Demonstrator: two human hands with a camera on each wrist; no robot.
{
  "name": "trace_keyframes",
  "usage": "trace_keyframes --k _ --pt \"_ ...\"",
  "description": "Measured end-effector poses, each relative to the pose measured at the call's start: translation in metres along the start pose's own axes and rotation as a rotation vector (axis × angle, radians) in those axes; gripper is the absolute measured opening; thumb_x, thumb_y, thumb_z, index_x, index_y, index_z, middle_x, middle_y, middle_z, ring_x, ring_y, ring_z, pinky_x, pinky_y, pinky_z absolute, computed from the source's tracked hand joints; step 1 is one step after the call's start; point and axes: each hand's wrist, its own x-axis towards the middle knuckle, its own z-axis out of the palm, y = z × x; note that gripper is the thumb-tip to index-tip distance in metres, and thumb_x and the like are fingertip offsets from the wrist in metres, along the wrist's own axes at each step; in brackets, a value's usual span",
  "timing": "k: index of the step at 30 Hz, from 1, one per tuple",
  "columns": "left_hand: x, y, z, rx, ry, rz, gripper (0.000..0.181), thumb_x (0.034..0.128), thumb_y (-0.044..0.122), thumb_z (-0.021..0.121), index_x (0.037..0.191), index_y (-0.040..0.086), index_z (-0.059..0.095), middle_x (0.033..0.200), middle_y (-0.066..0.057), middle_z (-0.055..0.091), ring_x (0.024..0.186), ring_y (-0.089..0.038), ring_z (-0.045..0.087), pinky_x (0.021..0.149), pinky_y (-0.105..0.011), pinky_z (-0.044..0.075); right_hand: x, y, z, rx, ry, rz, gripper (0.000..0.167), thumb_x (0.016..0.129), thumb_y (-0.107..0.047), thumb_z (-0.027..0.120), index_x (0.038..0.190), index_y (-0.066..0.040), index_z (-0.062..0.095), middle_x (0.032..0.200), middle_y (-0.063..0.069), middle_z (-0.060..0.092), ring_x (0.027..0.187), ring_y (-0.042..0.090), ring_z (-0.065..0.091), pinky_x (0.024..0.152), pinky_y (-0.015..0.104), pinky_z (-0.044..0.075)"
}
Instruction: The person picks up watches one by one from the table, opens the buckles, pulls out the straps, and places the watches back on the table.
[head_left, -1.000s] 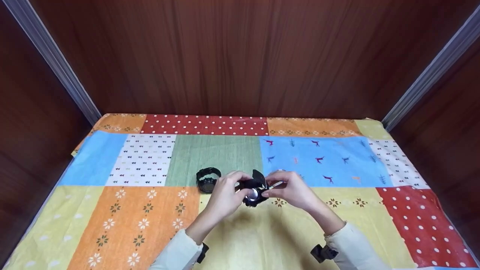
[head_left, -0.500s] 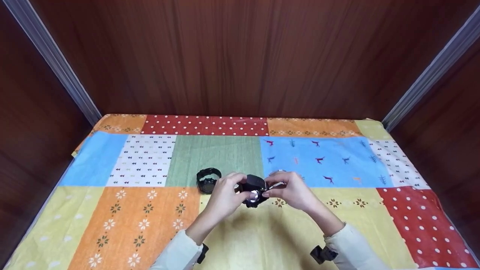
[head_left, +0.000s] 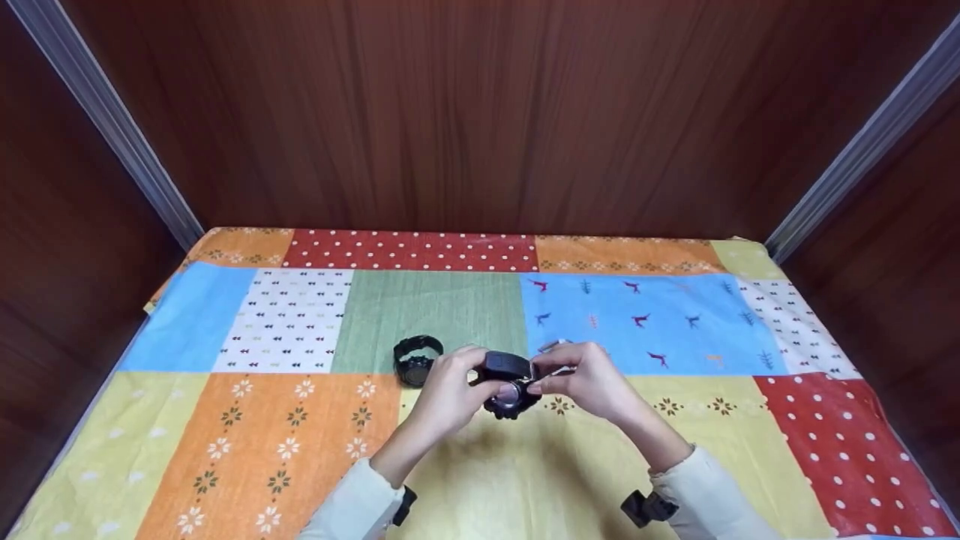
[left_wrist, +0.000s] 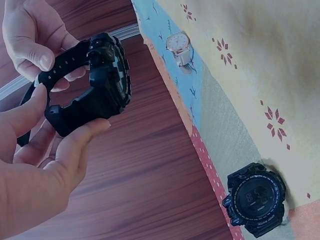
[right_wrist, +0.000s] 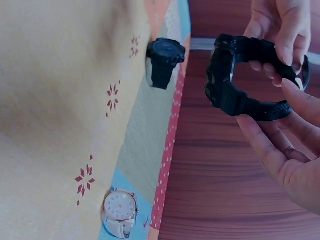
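Both hands hold a black sports watch (head_left: 508,365) above the table, its chunky case toward the person and its strap bent into a loop. My left hand (head_left: 446,390) pinches the watch from the left, with the thumb at the case back in the head view. My right hand (head_left: 589,379) pinches the strap's right side, near the buckle. In the right wrist view the two strap ends meet between the fingertips, where a small piece of metal (right_wrist: 299,83) glints. Whether the buckle is fastened cannot be told.
A second black digital watch (left_wrist: 257,200) lies on the patchwork tablecloth (head_left: 285,450), left of the hands. Behind the right hand lies a watch with a white dial and pale strap (right_wrist: 120,205). Dark wood panels (head_left: 480,112) enclose the table's back and sides.
The black strap end that stuck up between the hands has swung down and now curves across toward the right hand. The watch has tilted slightly; both hands stay nearly in place.
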Motion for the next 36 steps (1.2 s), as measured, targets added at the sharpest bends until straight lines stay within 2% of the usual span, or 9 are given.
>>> trace_keyframes --k 8,29,36 --pt "0.0003 -0.0005 -0.0004 -0.018 -0.004 -0.007 0.019 0.0738 0.01 0.073 0.092 0.006 0.069 0.088 -0.003 0.066 0.087 -0.019 0.061 0.079 -0.036 0.046 0.0007 -0.0029 -0.0007 0.037 0.003 0.034 0.024 0.071 -0.008 0.076 0.094 -0.003 0.072 0.087 0.007 0.066 0.084 0.02 0.055 0.068 0.026 0.05" --pt "-0.0017 -0.0024 -0.003 -0.035 -0.007 0.009 0.017 0.0769 0.014 0.071 0.093 0.008 0.069 0.09 -0.001 0.065 0.089 -0.017 0.06 0.08 -0.035 0.045 0.0001 -0.0036 -0.0029 0.048 0.016 0.06 0.022 0.07 -0.012 0.078 0.091 -0.007 0.074 0.083 0.004 0.066 0.078 0.019 0.057 0.066 0.028 0.049" --pt "-0.0018 -0.0032 -0.0038 -0.045 -0.015 0.016 0.015 0.0782 0.013 0.07 0.092 0.008 0.068 0.09 -0.002 0.064 0.088 -0.018 0.06 0.08 -0.035 0.045 -0.0002 -0.0025 -0.0047 0.089 0.018 0.059 0.019 0.07 -0.012 0.078 0.088 -0.009 0.074 0.084 0.005 0.067 0.084 0.021 0.056 0.071 0.03 0.048"
